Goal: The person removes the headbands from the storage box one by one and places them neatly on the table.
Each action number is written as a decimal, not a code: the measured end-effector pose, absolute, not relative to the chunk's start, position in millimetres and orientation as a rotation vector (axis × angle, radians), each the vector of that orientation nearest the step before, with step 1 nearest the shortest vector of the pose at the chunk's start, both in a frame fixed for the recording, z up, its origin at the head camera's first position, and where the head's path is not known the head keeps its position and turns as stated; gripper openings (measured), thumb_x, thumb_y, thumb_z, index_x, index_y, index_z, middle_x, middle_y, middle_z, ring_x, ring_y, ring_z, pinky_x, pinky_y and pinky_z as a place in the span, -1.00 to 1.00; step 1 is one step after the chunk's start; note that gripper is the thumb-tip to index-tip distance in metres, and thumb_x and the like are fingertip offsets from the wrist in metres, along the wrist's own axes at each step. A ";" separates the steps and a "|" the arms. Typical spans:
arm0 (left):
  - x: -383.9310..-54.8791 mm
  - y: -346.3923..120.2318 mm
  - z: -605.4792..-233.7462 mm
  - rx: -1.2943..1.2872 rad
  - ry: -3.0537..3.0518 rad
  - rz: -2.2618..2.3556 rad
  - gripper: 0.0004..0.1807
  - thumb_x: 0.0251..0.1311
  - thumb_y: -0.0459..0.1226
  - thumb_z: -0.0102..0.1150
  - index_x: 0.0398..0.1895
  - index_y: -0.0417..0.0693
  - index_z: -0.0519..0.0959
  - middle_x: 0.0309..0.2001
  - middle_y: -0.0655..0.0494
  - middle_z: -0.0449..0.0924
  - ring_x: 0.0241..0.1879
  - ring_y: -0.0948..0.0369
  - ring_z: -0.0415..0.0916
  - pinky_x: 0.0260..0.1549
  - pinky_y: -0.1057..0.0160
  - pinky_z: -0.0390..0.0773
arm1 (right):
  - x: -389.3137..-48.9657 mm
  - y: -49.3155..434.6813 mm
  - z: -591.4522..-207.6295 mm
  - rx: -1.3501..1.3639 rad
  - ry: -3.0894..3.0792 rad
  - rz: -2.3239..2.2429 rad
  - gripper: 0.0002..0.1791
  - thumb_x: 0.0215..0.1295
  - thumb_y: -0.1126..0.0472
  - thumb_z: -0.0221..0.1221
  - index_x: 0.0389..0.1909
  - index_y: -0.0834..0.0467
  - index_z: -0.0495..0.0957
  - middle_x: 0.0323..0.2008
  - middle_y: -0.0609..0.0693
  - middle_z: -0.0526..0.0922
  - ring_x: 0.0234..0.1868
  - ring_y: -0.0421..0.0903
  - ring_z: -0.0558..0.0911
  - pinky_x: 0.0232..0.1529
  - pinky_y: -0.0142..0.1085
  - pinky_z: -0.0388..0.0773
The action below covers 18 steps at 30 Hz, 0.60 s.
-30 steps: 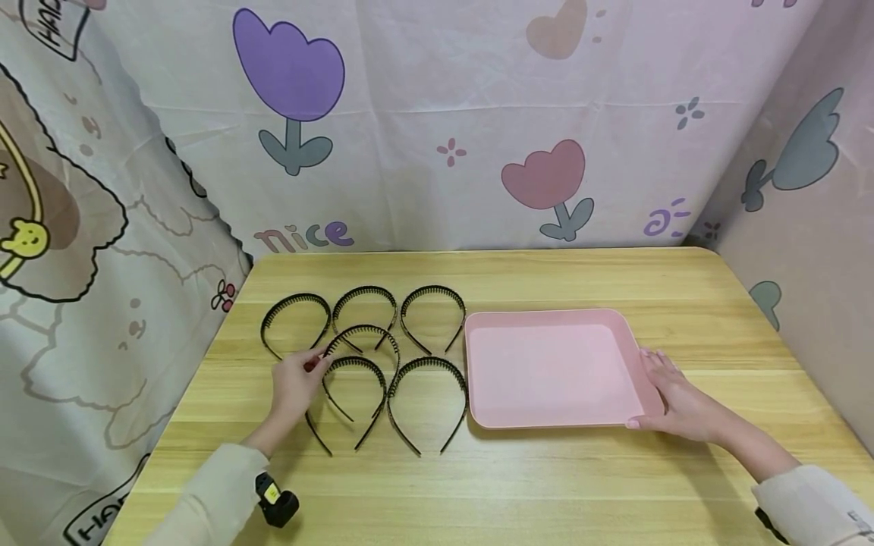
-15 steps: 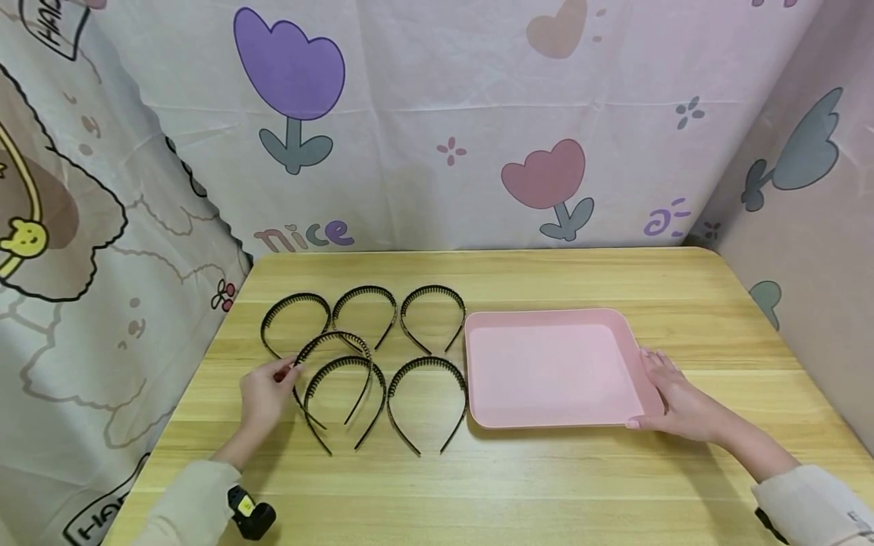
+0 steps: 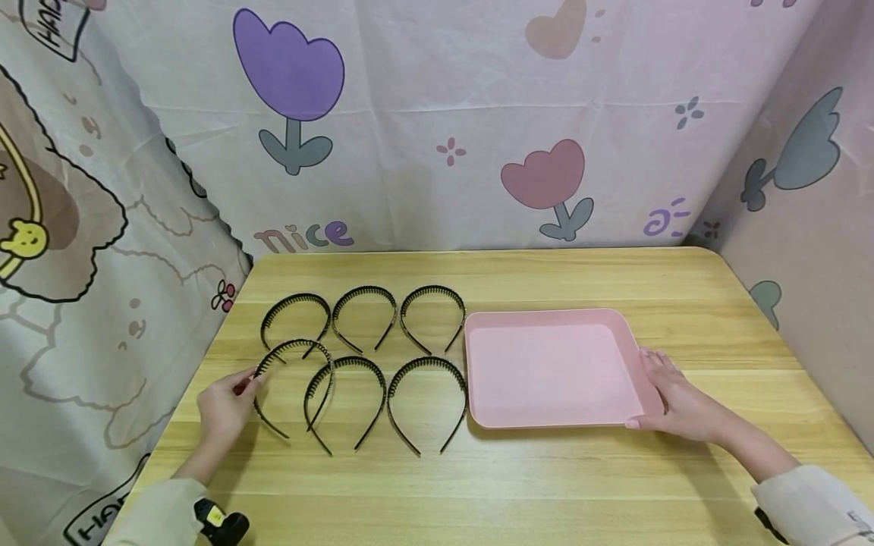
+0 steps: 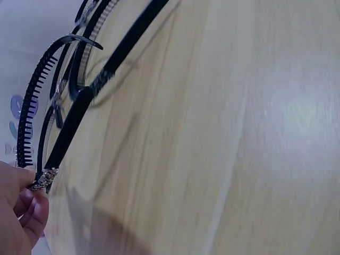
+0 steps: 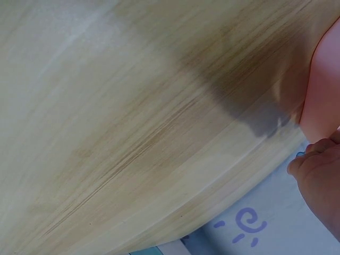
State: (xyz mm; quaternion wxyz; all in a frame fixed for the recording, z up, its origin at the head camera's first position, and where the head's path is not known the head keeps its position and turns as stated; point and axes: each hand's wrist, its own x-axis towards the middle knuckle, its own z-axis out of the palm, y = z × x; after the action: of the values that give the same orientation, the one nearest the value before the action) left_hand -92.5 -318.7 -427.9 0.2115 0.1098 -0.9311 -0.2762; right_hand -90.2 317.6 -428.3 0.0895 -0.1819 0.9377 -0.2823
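Note:
My left hand (image 3: 225,406) pinches one side of a black toothed headband (image 3: 287,343) at the left of the table. In the left wrist view, thumb and fingers close on a glittery section of this headband (image 4: 24,122). It overlaps the left front headband (image 3: 351,361) in the head view. Beside that one lies another front headband (image 3: 429,361). My right hand (image 3: 683,402) rests against the right side of a pink rectangular tray (image 3: 553,368), fingers along the wall and thumb by the front corner. In the right wrist view, the hand (image 5: 324,175) and tray edge (image 5: 326,85) show only partly.
Behind the held headband lies a back row: a left headband (image 3: 297,298), a middle headband (image 3: 365,290) and a right headband (image 3: 433,290). The tray stands close to their right. A printed curtain (image 3: 423,182) hangs along the back edge of the wooden table (image 3: 492,493).
My left hand has moved left and slightly toward the front edge, carrying the headband away from over the other front headband. The right hand and tray have stayed put.

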 end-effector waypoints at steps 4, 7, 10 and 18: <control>-87.8 -330.4 -429.7 0.328 -2.596 -0.746 -0.78 0.03 -0.44 0.24 -0.25 -0.43 0.63 -0.44 -0.35 0.63 -0.62 0.78 0.07 -0.71 0.60 0.20 | -90.3 317.2 -427.8 -0.533 2.783 -0.846 0.25 -0.09 -0.03 0.39 0.36 0.50 -0.22 0.34 0.56 -0.14 0.38 0.43 -0.23 0.42 -0.18 -0.55; -84.0 -337.8 -430.5 0.344 -2.609 -0.729 -0.78 0.02 -0.44 0.24 -0.25 -0.43 0.62 -0.42 -0.36 0.63 -0.61 0.81 0.05 -0.69 0.62 0.19 | -90.2 317.0 -427.1 -0.531 2.782 -0.848 0.25 -0.09 -0.03 0.39 0.36 0.50 -0.22 0.34 0.56 -0.14 0.38 0.44 -0.23 0.42 -0.16 -0.54; -81.0 -344.1 -430.6 0.366 -2.631 -0.705 -0.77 0.03 -0.44 0.24 -0.24 -0.43 0.62 -0.40 -0.36 0.63 -0.60 0.80 0.04 -0.69 0.62 0.18 | -90.1 316.7 -426.7 -0.538 2.785 -0.846 0.25 -0.09 -0.03 0.39 0.36 0.50 -0.21 0.33 0.56 -0.13 0.38 0.44 -0.22 0.42 -0.18 -0.54; -76.7 -361.5 -432.7 0.469 -2.715 -0.682 -0.74 0.11 -0.41 0.18 -0.16 -0.46 0.58 -0.35 -0.39 0.62 -0.64 0.62 0.19 -0.71 0.45 0.27 | -90.3 316.6 -425.7 -0.544 2.787 -0.847 0.24 -0.09 -0.03 0.39 0.36 0.50 -0.20 0.33 0.57 -0.12 0.37 0.45 -0.21 0.42 -0.18 -0.54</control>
State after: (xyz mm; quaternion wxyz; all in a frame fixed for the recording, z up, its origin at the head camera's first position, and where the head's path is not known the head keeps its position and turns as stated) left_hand -76.7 -361.5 -432.7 0.1512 0.1635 -0.9455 -0.2375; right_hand -90.3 316.6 -425.7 0.0889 -0.1829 0.9368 -0.2847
